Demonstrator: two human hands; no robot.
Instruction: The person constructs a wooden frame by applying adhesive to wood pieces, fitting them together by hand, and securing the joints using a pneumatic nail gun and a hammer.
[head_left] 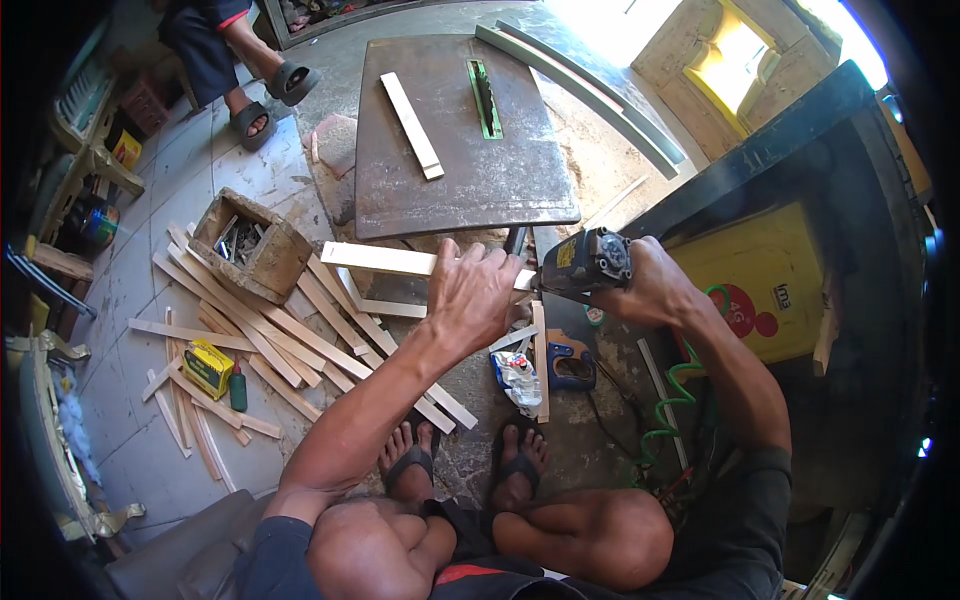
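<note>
My left hand [470, 295] is closed round a pale wooden strip [375, 259], which lies crosswise in front of the metal-topped saw table [460, 195]. The strip's left end sticks out past my fingers; its right end reaches the nose of a black nail gun [577, 262]. My right hand [648, 285] grips the nail gun by its handle, with the fingers partly hidden behind it. The tool's nose sits close to the strip's right end; whether they touch, I cannot tell. A green coiled air hose [662, 410] hangs below my right forearm.
Loose wooden strips [265, 335] lie on the left floor under a wooden box [275, 260] of small metal pieces. A yellow box [207, 368] and green bottle [238, 388] stand nearby. A blue-handled saw [572, 368] and white bag [518, 380] lie by my feet. Another person's sandalled feet [255, 125] show upper left.
</note>
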